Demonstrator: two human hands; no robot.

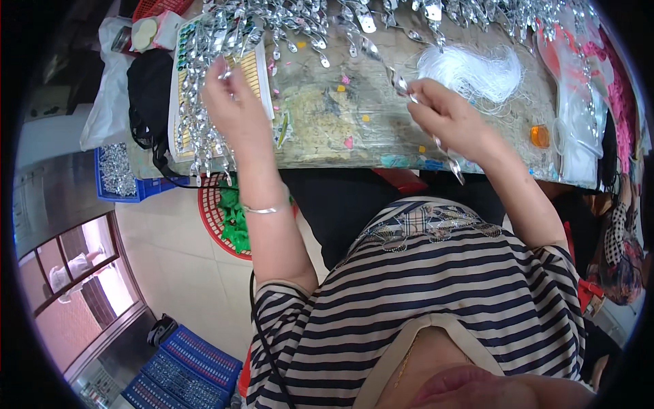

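My left hand [235, 102] reaches over a white tray [262, 85] piled with shiny silver leaf-shaped pieces [204, 48], its fingertips pinching one piece at the top. My right hand [446, 116] holds a string of silver pieces [388, 71] that runs up toward the table's far side and hangs down past my wrist to the table's near edge. A bundle of white thread [477, 71] lies just beyond my right hand. More silver pieces [381, 17] are strewn along the far side of the worn table [327, 116].
A black bag [150, 95] and a white plastic bag [105, 102] sit at the table's left end. A blue crate [122, 174] of silver parts and a red basket [221, 215] with green pieces stand on the floor. An orange bead [539, 135] and pink items [613, 95] lie right.
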